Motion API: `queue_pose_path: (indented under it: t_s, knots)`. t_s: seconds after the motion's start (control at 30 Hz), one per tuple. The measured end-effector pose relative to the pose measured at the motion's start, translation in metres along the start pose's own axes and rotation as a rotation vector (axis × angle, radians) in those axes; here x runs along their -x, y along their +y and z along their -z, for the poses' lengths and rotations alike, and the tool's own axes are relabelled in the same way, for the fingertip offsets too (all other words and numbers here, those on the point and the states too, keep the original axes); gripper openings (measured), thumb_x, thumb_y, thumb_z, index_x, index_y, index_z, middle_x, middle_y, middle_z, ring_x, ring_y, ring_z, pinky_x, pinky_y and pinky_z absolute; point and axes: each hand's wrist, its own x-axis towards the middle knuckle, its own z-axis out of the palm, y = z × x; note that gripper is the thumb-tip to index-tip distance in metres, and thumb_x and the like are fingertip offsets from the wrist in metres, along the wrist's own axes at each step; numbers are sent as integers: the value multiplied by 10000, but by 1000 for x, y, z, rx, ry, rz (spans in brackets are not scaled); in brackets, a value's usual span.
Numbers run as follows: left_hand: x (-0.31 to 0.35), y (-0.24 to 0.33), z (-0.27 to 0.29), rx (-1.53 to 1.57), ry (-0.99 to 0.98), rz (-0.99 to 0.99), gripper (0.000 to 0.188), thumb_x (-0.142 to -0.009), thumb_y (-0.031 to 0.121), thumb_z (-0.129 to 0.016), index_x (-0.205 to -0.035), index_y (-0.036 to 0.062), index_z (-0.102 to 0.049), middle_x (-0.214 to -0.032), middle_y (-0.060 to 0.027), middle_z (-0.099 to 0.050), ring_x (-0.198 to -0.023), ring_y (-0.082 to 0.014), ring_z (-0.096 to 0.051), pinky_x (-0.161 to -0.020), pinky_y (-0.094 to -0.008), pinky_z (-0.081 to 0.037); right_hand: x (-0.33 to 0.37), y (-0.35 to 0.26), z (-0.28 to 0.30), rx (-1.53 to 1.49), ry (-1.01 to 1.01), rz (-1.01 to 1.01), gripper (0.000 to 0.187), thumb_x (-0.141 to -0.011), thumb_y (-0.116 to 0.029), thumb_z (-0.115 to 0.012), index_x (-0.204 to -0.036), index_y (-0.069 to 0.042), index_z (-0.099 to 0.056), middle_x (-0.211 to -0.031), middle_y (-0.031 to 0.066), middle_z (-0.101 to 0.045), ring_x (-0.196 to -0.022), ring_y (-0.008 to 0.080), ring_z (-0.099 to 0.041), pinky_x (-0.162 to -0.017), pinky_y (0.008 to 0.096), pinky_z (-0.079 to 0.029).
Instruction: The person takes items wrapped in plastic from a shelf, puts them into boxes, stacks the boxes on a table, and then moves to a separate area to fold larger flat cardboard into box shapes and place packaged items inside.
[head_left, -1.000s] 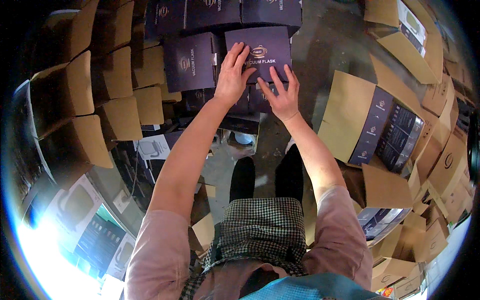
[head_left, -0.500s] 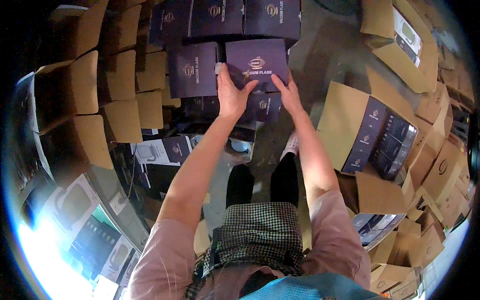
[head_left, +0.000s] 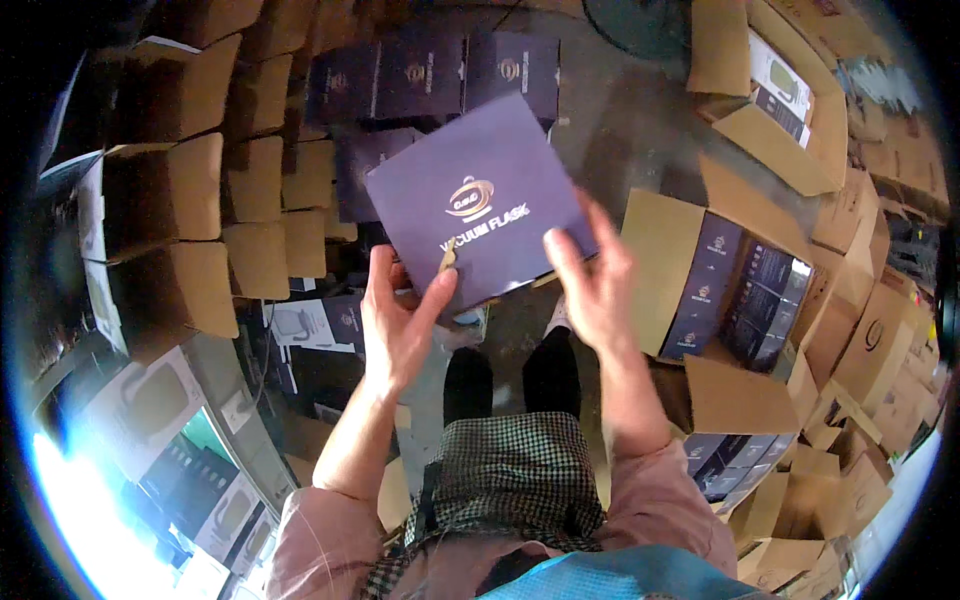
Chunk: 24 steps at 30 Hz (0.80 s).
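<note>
A dark purple vacuum flask box, with a gold emblem and pale lettering on top, is held up between both my hands and tilted. My left hand grips its lower left corner, thumb on the top face. On the right edge, my right hand clasps it, thumb also on top and fingers hidden beneath. Beyond and partly behind it, a stack of matching purple boxes stands on the floor.
Right of me stands an open carton holding purple boxes, with another open carton nearer. Far right is a carton with a white-and-green box. Open cartons with raised flaps line the left. Grey concrete floor shows between.
Both hands have lifted the vacuum flask box off the stack and brought it nearer to me. It has turned askew, and the view has shifted slightly.
</note>
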Motion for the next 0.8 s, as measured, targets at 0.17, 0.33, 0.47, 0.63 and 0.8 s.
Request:
queue_pose_path:
  t_s: [0.17, 0.33, 0.47, 0.63, 0.8]
  knots:
    - [-33, 70, -44, 300, 119, -104, 362, -917, 110, -672, -1099, -13, -383, -988, -168, -627, -846, -164, -635, -696, -298, -565, -135, -82, 36, 165, -172, 230, 487, -921, -435, -613, -1132, 3, -635, -1017, 121, -716, -996, 201, -670, -859, 335, -500]
    - [-110, 90, -114, 445, 151, -231, 292, -909, 7, -636, -1096, -72, -426, -1043, -179, -590, -907, -217, -650, -733, -346, -628, -305, -60, 36, -79, -488, -44, 593, -940, -530, -551, -1123, 18, -685, -1057, 119, -700, -982, 194, -609, -928, 336, -431]
    - [-146, 93, -125, 602, 166, -169, 247, -926, 22, -616, -985, -116, -420, -931, -201, -591, -809, -244, -681, -716, -372, -637, -340, -62, 3, 261, -384, -20, 596, -944, -530, -550, -1014, 39, -712, -968, 98, -710, -888, 187, -633, -818, 324, -466]
    - [-153, 75, -116, 384, 172, -208, 275, -919, 113, -667, -907, -76, -467, -793, -149, -637, -685, -182, -691, -607, -294, -589, -345, -65, 0, 333, -362, -68, 672, -895, -611, -564, -986, 36, -723, -884, 108, -713, -824, 203, -639, -814, 331, -466]
    - [-113, 23, -69, -2, -72, -178, 518, -839, 289, -775, -1124, -79, -547, -1032, -205, -674, -982, -206, -661, -861, -325, -529, -318, -19, 26, -36, -252, 0, 727, -979, -552, -451, -1460, -11, -374, -1532, 133, -354, -1412, 214, -316, -1144, 336, -232]
